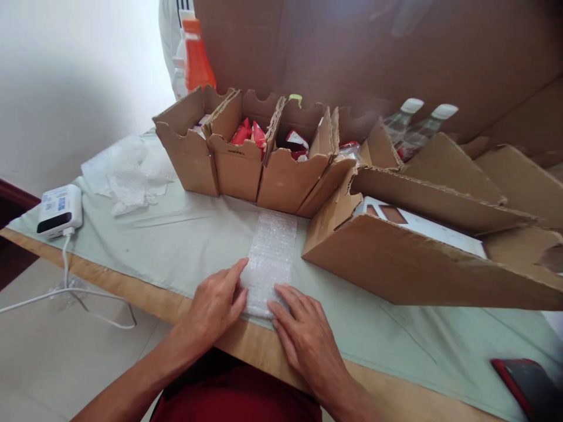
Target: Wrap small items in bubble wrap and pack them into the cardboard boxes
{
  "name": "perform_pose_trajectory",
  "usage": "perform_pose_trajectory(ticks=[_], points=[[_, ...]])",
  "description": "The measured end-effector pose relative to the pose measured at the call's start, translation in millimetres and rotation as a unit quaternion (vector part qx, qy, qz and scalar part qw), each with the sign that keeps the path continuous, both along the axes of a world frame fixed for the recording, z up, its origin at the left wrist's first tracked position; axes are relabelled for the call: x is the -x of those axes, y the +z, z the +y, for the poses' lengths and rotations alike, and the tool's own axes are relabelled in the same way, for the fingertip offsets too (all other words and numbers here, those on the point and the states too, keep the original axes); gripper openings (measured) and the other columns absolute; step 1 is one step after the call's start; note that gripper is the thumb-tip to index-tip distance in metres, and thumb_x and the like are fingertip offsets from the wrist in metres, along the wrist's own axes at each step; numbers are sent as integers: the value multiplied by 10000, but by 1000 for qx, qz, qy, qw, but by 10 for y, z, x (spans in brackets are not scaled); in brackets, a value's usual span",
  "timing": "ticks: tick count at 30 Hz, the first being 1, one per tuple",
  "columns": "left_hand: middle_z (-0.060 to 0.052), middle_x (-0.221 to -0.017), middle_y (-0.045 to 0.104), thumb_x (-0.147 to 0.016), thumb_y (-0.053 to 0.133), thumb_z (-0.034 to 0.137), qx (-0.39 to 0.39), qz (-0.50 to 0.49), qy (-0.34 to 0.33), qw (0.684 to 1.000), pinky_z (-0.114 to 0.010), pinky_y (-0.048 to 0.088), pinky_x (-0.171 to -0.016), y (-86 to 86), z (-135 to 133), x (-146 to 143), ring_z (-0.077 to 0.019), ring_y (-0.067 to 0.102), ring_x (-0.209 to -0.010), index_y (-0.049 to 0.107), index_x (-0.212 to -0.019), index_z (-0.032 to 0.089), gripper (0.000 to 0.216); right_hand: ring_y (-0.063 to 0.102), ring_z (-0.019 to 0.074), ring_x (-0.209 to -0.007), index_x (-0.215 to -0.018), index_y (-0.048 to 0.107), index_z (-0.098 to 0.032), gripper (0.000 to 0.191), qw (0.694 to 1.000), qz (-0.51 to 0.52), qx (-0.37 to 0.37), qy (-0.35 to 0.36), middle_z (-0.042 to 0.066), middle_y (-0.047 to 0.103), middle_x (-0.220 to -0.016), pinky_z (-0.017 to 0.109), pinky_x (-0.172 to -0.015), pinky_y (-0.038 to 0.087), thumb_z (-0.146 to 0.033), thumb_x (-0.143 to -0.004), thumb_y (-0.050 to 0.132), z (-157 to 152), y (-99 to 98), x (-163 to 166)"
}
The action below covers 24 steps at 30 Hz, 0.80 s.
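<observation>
A flat strip of bubble wrap (271,252) lies lengthwise on the cloth between my two hands, its near end close to the table's front edge. My left hand (219,302) rests at its lower left side, index finger stretched forward and thumb apart, fingertips at the edge. On the lower right side, my right hand (303,325) lies with outstretched fingers touching the wrap. Neither hand grips it. Whether anything sits inside the wrap cannot be made out.
Cardboard bins (237,170) holding small packages line the back. A longer cardboard box (417,264) with a white box stands right. Loose bubble wrap (132,170), a white cabled device (60,210), an orange bottle (197,58), clear bottles (402,120) and a dark phone-like object (530,387) surround them.
</observation>
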<state>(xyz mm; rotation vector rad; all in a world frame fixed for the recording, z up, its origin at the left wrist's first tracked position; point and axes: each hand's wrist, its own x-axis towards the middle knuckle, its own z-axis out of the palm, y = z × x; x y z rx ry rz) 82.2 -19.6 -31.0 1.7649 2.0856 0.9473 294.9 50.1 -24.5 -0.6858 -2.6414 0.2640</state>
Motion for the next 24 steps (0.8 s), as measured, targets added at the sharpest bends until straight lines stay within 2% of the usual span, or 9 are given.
perform_pose_trajectory(ticks=[2, 4, 6, 9, 12, 15, 18, 22, 24], points=[[-87, -1014, 706, -908, 589, 241, -31, 27, -13, 999, -376, 569, -805, 57, -79, 14, -248, 680, -901, 555, -1372, 220, 465, 647, 294, -1210, -1163, 697, -202, 362, 1000, -1, 3, 11, 127, 710, -1299, 465, -928, 534, -31, -911, 503, 29, -12, 0], [-143, -1243, 661, -875, 678, 277, -53, 36, -66, 996, -457, 548, -948, 119, -170, 17, -312, 635, -1131, 570, -1356, 230, 495, 673, 270, -1158, -1178, 684, -203, 382, 1000, 17, 15, 17, 106, 739, -1245, 445, -921, 530, -14, -915, 480, 38, 13, -18], [-140, -1328, 640, -867, 686, 210, -57, 32, -132, 989, -497, 498, -1042, 157, -245, 4, -333, 571, -1260, 576, -1350, 245, 497, 707, 239, -1031, -1173, 672, -197, 357, 998, 46, 38, 19, 87, 771, -1132, 409, -873, 538, -22, -935, 472, 22, 62, -35], [-89, -1102, 730, -904, 551, 58, -51, -3, -175, 983, -459, 513, -969, 162, -292, -34, -273, 638, -1103, 597, -1309, 247, 449, 705, 202, -833, -1156, 670, -218, 306, 991, 73, 109, 12, 53, 775, -968, 357, -762, 546, -71, -969, 477, -41, 137, -49], [-52, -938, 735, -914, 530, 67, -32, -61, -148, 987, -385, 532, -824, 143, -257, -66, -224, 658, -884, 604, -1291, 235, 419, 696, 180, -779, -1191, 647, -246, 294, 986, 85, 144, 2, 25, 767, -925, 324, -722, 540, -100, -983, 498, -109, 175, -85], [-63, -970, 740, -915, 556, 118, -6, -59, -119, 991, -376, 541, -795, 107, -156, -87, -227, 670, -863, 586, -1314, 213, 411, 693, 205, -890, -1245, 621, -217, 300, 991, 110, 61, -45, 73, 752, -1034, 349, -789, 522, -116, -974, 540, -159, 185, -153], [-81, -945, 722, -921, 525, 125, 0, 10, -104, 995, -427, 545, -782, 44, -36, -110, -256, 654, -832, 568, -1333, 178, 418, 659, 238, -997, -1224, 636, -189, 289, 994, 95, -12, -60, 117, 721, -1117, 391, -870, 486, -117, -952, 572, -180, 170, -192], [-153, -1174, 660, -912, 531, 108, -31, 60, -71, 995, -478, 536, -898, 22, -15, -124, -301, 619, -1045, 584, -1294, 171, 391, 639, 277, -1109, -1196, 649, -176, 279, 999, 41, -12, -12, 120, 724, -1192, 438, -950, 448, -103, -936, 580, -127, 91, -129], [-162, -1325, 595, -904, 567, 116, -47, 40, -94, 994, -497, 490, -1019, 69, -98, -110, -318, 546, -1225, 567, -1311, 183, 413, 648, 275, -1091, -1182, 647, -169, 256, 999, 53, -4, -4, 107, 745, -1157, 441, -947, 445, -99, -951, 562, -76, 57, -91]])
